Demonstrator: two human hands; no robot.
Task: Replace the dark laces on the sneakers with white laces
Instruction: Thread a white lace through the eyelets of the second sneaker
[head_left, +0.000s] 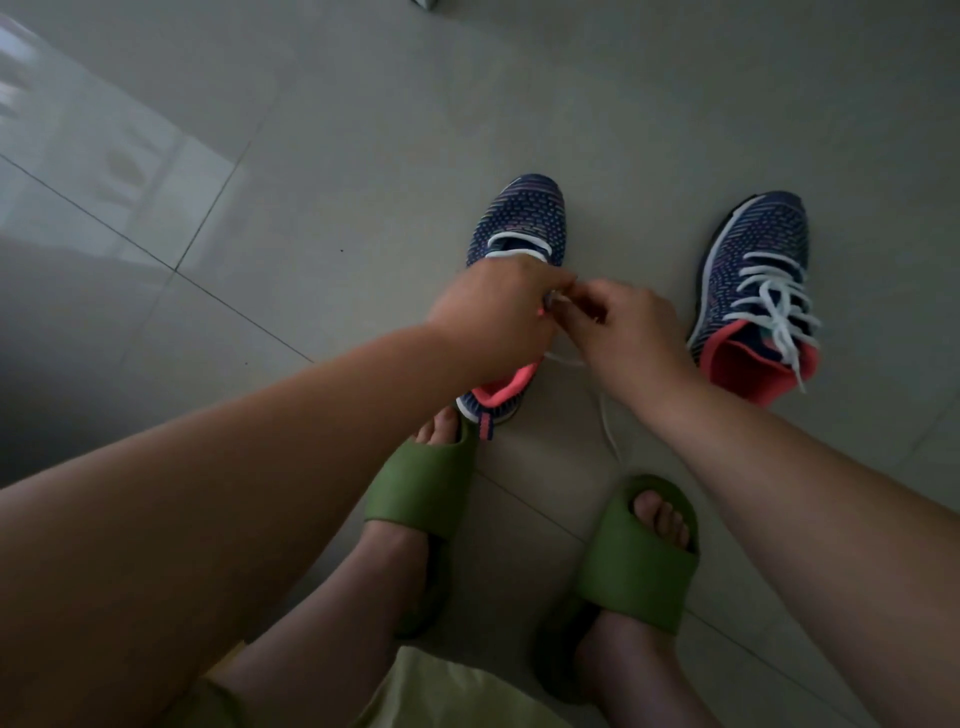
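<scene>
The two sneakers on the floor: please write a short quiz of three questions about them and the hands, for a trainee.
1. True or false: the right sneaker is already laced with a white lace from toe to collar.
2. Which sneaker are the left hand and the right hand working over?
A. the left sneaker
B. the right sneaker
C. neither
3. Fill in: a loose end of white lace trails on the floor toward the green ______.

Key
1. True.
2. A. Both hands meet over its middle, and white lace crosses near its toe.
3. Slipper.
</scene>
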